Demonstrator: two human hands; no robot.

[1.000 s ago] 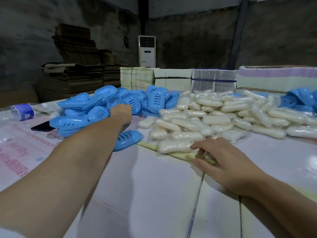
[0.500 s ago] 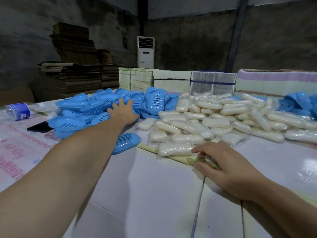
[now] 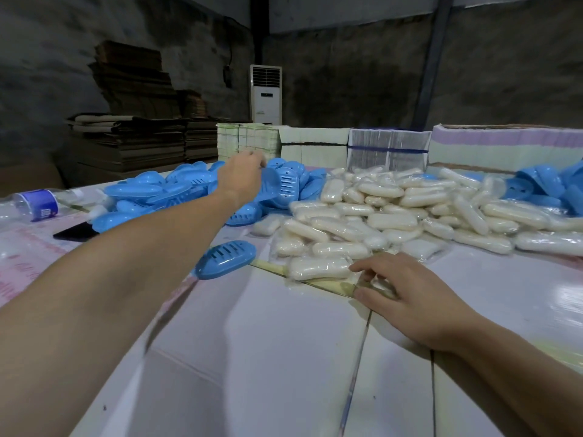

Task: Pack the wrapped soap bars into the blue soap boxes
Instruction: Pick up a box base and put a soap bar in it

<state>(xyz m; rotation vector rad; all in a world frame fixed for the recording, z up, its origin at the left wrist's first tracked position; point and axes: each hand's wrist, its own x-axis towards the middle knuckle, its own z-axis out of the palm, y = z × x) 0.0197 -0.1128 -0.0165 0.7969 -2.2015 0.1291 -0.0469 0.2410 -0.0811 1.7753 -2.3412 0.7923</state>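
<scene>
My left hand grips a blue soap box above the pile; lifting may topple neighbours. My right hand rests loosely beside the nearest wrapped soap bar on the desk.

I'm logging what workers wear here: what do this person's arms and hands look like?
Both forearms are bare as far as the frame shows, with no sleeves in view. The left hand and right hand wear no gloves, and no rings, watch or wristband are visible.
</scene>
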